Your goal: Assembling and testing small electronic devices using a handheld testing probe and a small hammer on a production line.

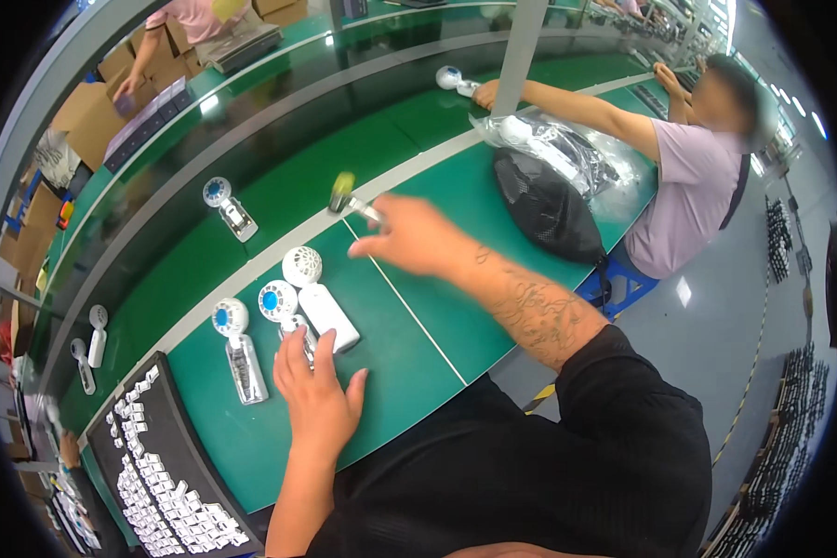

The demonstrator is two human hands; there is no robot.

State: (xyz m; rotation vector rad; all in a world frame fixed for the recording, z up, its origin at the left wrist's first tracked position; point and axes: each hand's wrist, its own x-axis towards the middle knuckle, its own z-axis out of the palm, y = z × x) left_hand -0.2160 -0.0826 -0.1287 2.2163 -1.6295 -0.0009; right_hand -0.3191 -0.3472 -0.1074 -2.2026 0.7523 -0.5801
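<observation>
Handheld fan (278, 300): white, round slotted head with blue centre; handle partly hidden beneath the fingers of the left hand (321, 402); lying head outward on green benchtop (405, 358), between two other white handheld fans (330, 316). Small hand tool (342, 192): yellow-green end, grey and silver below, exact kind blurred; tilted, in right hand (420, 234).

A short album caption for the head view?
Left hand over a white handheld fan, right hand holding a blurred yellow-ended object.

1 head-worn fisheye looks down across the workbench (391, 358)
</observation>
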